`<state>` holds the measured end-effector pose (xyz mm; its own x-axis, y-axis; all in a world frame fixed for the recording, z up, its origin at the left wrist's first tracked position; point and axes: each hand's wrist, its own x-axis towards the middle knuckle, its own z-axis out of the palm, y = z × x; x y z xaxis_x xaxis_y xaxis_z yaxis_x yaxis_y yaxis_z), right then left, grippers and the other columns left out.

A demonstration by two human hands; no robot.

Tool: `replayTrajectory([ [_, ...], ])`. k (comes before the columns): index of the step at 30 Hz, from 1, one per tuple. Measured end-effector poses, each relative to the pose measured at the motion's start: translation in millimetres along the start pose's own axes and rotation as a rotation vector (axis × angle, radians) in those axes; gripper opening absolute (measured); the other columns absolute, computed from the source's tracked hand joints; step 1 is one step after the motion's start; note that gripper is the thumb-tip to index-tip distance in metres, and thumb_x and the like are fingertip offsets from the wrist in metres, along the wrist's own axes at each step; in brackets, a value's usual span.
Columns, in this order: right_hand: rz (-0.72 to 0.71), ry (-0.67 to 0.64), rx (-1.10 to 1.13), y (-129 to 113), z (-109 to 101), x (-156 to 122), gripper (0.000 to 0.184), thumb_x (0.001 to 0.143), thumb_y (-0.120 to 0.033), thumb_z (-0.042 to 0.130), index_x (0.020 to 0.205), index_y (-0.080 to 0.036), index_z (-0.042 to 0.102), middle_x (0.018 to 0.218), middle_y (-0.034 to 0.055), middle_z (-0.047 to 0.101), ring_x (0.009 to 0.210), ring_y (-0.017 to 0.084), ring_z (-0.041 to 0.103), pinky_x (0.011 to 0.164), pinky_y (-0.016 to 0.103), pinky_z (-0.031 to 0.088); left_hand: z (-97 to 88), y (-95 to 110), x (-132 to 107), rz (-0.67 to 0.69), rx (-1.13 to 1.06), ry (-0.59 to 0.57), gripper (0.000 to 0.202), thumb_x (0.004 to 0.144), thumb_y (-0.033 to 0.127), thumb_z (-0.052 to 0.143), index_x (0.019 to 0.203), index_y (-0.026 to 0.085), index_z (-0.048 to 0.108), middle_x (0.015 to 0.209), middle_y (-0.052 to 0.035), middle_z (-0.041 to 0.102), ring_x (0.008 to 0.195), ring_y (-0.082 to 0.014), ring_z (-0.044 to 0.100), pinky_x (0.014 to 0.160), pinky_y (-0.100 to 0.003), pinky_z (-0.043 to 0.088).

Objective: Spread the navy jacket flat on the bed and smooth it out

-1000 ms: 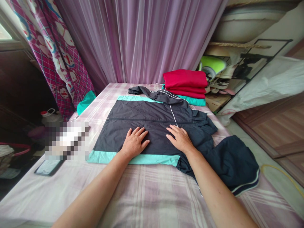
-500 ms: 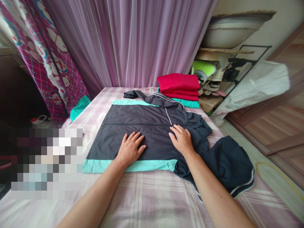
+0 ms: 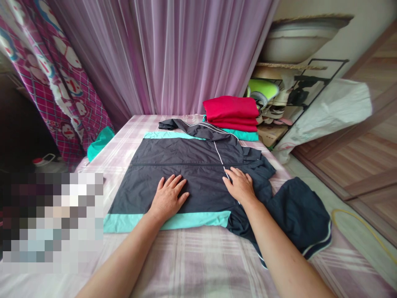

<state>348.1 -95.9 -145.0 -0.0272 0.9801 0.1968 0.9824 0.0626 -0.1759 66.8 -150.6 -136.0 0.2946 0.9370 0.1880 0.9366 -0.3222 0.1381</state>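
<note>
A dark navy jacket (image 3: 182, 159) with teal bands and thin white piping lies spread flat on a bed with a pink plaid sheet (image 3: 198, 260). My left hand (image 3: 168, 198) rests flat on its near half, fingers spread. On the jacket's right side, by the white piping, my right hand (image 3: 239, 184) also lies flat with fingers apart. The jacket's hood or sleeve (image 3: 299, 213) is bunched at the right, near the bed's edge. Neither hand holds anything.
Folded red and teal clothes (image 3: 232, 114) are stacked at the bed's far right corner. A teal cloth (image 3: 99, 142) lies at the left edge by a patterned curtain (image 3: 56, 87). A lilac sheer curtain (image 3: 186, 58) hangs behind. Shelves with shoes (image 3: 273, 103) and a white bag (image 3: 328, 114) stand right.
My right hand has slid slightly to the right across the jacket toward the piping. My left hand has barely moved. The view has shifted a little.
</note>
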Motion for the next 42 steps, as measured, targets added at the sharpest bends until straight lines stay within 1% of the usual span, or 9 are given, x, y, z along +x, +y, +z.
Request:
replayTrajectory([
  [9,0.005,-0.002,0.001,-1,0,0,0.039,0.095,-0.033,0.046,0.129,-0.024,0.064,0.145,0.0122,0.054,0.134,0.028,0.046,0.11,0.055,0.032,3.8,-3,1,0.013,0.018,0.024,0.049,0.098,0.05,0.042,0.139,0.027,0.056,0.149,-0.0054,0.052,0.141,-0.03,0.042,0.117,-0.057,0.03],
  [16,0.004,0.009,0.006,1,3,0,0.04,0.095,-0.034,0.045,0.129,-0.026,0.064,0.144,0.0108,0.055,0.133,0.027,0.046,0.11,0.053,0.031,4.1,-3,1,0.012,0.016,0.012,0.05,0.098,0.05,0.042,0.14,0.027,0.055,0.149,-0.0054,0.052,0.141,-0.0302,0.042,0.117,-0.058,0.03],
  [24,0.008,-0.022,0.005,-2,-1,1,0.04,0.096,-0.033,0.046,0.131,-0.025,0.063,0.146,0.0115,0.054,0.135,0.027,0.045,0.111,0.054,0.032,11.1,-8,0,0.032,0.002,0.075,0.048,0.097,0.05,0.044,0.139,0.03,0.057,0.147,-0.0058,0.055,0.14,-0.0293,0.044,0.117,-0.056,0.029],
  [35,-0.013,0.006,-0.01,1,4,0,0.04,0.096,-0.034,0.044,0.13,-0.024,0.064,0.144,0.0112,0.055,0.134,0.027,0.047,0.109,0.054,0.034,6.8,-5,-1,0.017,-0.029,0.04,0.048,0.097,0.049,0.046,0.139,0.029,0.056,0.149,-0.0063,0.053,0.141,-0.0295,0.042,0.118,-0.059,0.029],
  [42,-0.01,0.017,-0.019,1,5,0,0.04,0.096,-0.033,0.043,0.128,-0.025,0.065,0.143,0.0114,0.056,0.133,0.027,0.048,0.108,0.053,0.035,7.4,-5,-1,0.014,-0.035,0.054,0.048,0.097,0.049,0.047,0.139,0.029,0.056,0.147,-0.007,0.054,0.141,-0.0287,0.042,0.119,-0.058,0.026],
])
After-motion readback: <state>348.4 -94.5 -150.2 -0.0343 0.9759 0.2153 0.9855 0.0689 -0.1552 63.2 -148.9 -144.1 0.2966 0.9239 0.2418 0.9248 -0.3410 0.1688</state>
